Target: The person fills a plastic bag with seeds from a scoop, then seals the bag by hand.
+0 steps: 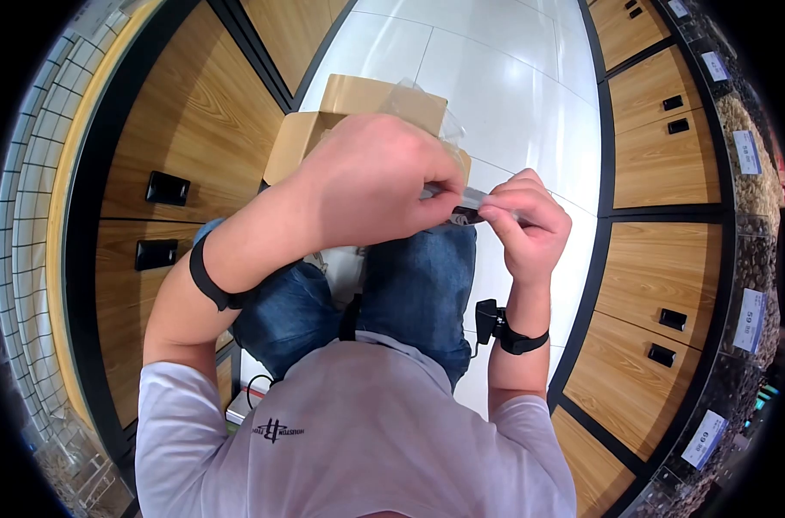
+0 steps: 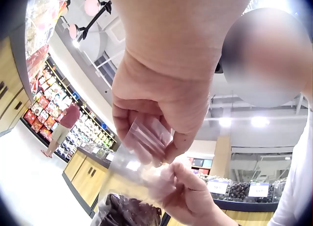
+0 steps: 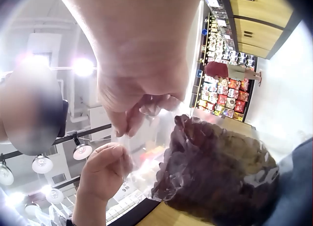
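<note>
A clear plastic bag (image 1: 473,198) is stretched between the two hands. Dark, wrinkled pieces fill its lower part, as the left wrist view of the bag (image 2: 128,211) and the right wrist view of the bag (image 3: 210,172) show. The left hand (image 1: 384,177) (image 2: 161,99) (image 3: 102,174) pinches the bag's upper part between thumb and curled fingers. Close beside it, the right hand (image 1: 532,226) (image 2: 190,194) (image 3: 144,84) pinches the other side of that upper part. In the head view, the left hand and forearm hide most of the bag.
An open cardboard box (image 1: 384,97) stands on the floor past the knees, with clear plastic at its flap. Wooden cabinets (image 1: 651,268) line both sides of the aisle. A person in a red top (image 2: 70,117) stands by shelves of packets in the background.
</note>
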Action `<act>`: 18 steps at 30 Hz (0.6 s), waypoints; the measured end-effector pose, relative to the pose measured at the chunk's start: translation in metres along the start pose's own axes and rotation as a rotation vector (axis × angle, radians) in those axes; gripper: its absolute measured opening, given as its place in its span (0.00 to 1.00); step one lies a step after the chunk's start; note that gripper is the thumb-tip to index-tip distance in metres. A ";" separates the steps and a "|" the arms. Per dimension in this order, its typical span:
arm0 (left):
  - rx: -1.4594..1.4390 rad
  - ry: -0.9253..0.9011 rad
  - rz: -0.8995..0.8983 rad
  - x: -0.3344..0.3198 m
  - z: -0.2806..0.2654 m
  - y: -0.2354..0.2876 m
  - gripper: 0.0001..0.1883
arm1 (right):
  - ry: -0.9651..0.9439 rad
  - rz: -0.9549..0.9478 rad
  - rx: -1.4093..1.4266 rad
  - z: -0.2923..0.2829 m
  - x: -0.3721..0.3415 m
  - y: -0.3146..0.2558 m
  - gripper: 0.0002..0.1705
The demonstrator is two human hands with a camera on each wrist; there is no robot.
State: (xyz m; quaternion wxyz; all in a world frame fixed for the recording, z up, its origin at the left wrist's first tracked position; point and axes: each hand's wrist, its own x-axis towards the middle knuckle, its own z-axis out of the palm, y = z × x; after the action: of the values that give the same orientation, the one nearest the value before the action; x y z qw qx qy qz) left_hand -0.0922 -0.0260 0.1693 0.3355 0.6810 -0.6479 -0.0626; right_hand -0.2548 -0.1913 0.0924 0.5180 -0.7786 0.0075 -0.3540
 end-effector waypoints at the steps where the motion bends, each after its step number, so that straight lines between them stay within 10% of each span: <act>1: -0.001 -0.001 -0.001 0.000 0.000 0.000 0.02 | 0.025 0.008 -0.010 0.001 -0.001 -0.001 0.08; 18: 0.022 -0.013 -0.111 -0.016 -0.017 -0.016 0.05 | 0.048 0.020 -0.017 0.006 0.001 -0.001 0.07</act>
State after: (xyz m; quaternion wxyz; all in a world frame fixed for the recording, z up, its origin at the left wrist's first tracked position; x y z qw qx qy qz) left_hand -0.0718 -0.0057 0.1683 0.3199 0.7189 -0.6121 -0.0786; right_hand -0.2514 -0.1864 0.0925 0.5144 -0.7743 0.0307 -0.3673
